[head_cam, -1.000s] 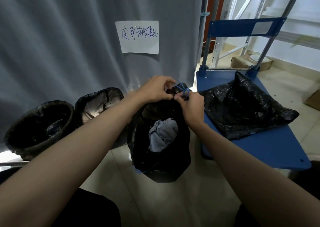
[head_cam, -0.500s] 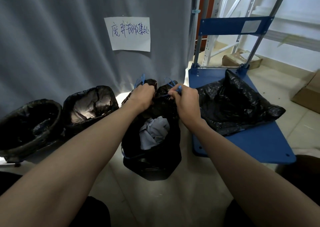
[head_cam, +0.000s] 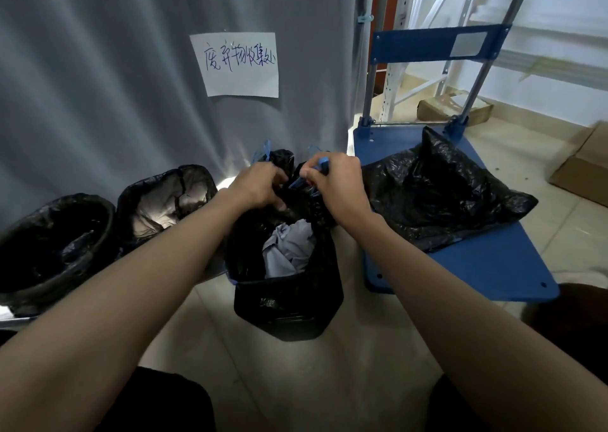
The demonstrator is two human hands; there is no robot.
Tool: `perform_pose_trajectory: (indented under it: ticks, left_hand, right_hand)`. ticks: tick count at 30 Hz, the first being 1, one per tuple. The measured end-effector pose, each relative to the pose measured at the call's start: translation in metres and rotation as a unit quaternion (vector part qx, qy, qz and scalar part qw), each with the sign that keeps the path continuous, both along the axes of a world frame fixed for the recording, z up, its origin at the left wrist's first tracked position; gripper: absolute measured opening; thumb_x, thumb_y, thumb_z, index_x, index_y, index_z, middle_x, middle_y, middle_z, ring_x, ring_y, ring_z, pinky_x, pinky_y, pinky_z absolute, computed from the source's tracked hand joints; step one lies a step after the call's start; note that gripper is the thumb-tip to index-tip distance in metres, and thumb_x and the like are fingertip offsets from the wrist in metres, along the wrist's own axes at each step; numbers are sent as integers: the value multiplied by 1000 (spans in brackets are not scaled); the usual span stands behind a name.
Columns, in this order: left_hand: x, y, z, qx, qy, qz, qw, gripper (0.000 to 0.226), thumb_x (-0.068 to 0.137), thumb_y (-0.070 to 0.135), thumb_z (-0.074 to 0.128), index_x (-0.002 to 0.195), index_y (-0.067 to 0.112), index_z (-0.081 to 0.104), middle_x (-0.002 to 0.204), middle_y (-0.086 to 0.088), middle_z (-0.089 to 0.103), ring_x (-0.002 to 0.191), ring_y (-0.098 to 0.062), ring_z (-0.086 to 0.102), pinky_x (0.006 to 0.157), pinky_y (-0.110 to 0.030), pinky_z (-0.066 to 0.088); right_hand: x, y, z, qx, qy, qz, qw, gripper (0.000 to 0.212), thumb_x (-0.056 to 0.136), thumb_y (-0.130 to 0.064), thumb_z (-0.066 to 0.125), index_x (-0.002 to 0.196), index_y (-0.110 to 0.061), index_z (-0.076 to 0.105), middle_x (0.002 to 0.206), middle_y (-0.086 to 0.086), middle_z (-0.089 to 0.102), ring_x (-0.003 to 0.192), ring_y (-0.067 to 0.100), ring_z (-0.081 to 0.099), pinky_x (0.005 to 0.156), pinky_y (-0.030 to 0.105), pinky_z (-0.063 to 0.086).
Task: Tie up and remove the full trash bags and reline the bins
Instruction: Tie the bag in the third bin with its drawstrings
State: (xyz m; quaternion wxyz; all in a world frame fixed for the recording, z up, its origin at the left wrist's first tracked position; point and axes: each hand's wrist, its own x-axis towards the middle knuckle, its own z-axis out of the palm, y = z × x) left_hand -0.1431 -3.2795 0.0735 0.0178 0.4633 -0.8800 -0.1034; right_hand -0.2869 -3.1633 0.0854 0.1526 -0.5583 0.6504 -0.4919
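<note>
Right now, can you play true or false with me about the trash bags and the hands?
1. Both hands are at the top of the middle trash bag. True.
2. The right hand pinches a red string. False: the drawstring is blue.
3. A black bag lies on the blue cart. True.
4. The left hand touches the paper sign. False: the sign hangs on the curtain, untouched.

bins (head_cam: pixel 56 244) left | bag (head_cam: pixel 286 260) centre; cart (head_cam: pixel 487 267) right

Both forearms are bare, no sleeves showing. Dark trousers (head_cam: pixel 158 402) cover the legs at six o'clock.
</note>
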Motion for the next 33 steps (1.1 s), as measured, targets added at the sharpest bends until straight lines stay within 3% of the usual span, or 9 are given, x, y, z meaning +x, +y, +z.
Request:
perform_pose_trajectory:
  ticks: [3, 7, 10, 12, 16, 20, 24, 27, 33]
  left_hand:
    - [-8, 7, 19, -9, 132, -108, 985, 30, 58, 42, 87, 79, 36, 65, 81, 0, 55, 75, -7, 50, 66, -21, 37]
    - [-16, 17, 21, 56, 205, -90, 973, 19, 71, 21, 82, 66, 19, 64, 68, -2, 55, 65, -7, 48, 60, -25, 34]
    - [-16, 20, 19, 113, 236, -99, 960, 27, 73, 11, 82, 61, 29, 64, 60, 8, 54, 58, -3, 44, 57, -21, 35]
    - [-17, 24, 18, 158, 222, -119, 955, 23, 69, 12, 83, 68, 31, 70, 53, 14, 53, 51, 2, 43, 53, -15, 35]
    - [-17, 25, 15, 129, 223, -95, 962, 25, 68, 19, 84, 64, 40, 73, 50, 13, 52, 50, 5, 44, 52, -11, 35]
    - [-16, 22, 15, 98, 241, -37, 965, 11, 71, 13, 81, 64, 17, 74, 50, 9, 63, 45, 4, 54, 49, -9, 39]
    - [-13, 21, 21, 41, 210, -32, 976, 9, 67, 18, 85, 73, 16, 78, 66, 5, 73, 63, -1, 66, 62, -21, 52]
    - [-10, 25, 28, 4, 174, -74, 982, 12, 67, 19, 86, 76, 16, 79, 72, 5, 74, 72, -7, 68, 76, -28, 53]
    - [-7, 32, 41, -96, 40, -150, 983, 7, 82, 14, 72, 87, 11, 75, 92, -6, 71, 88, -25, 65, 81, -42, 50]
  right_hand:
    - [6, -2, 0, -13, -7, 23, 1000, 1, 79, -10, 76, 80, -10, 76, 77, 2, 72, 69, 6, 63, 72, 23, 52]
    - [9, 3, -7, -63, -68, 34, 995, 19, 76, -1, 75, 88, -9, 62, 78, 4, 67, 66, -5, 60, 63, 4, 42]
    - [4, 3, -13, -80, -110, -3, 991, 24, 78, -1, 70, 89, -11, 52, 80, 12, 66, 71, 12, 65, 58, 15, 48]
    - [3, 2, -18, -66, -136, -6, 989, 24, 77, 3, 68, 88, -13, 53, 79, 11, 66, 73, 19, 68, 57, 26, 53]
    - [4, -1, -20, -76, -138, 23, 987, 26, 77, 2, 69, 87, -17, 55, 77, 4, 68, 67, 3, 68, 56, 22, 54]
    - [0, -4, -28, -96, -135, 4, 986, 27, 73, -25, 71, 93, -21, 52, 85, 3, 65, 61, 2, 58, 60, 13, 49]
    - [-7, -9, -49, 56, -65, -33, 996, 38, 71, -41, 83, 91, -18, 61, 69, -6, 61, 60, 2, 55, 63, 21, 51]
    - [-3, -10, -56, 146, 11, -27, 989, 31, 71, -35, 84, 88, -20, 64, 78, -4, 67, 74, 13, 63, 73, 33, 55]
    - [14, -7, -51, 149, 87, -22, 985, 15, 81, -9, 66, 73, -14, 53, 82, 8, 63, 78, 27, 61, 71, 41, 54]
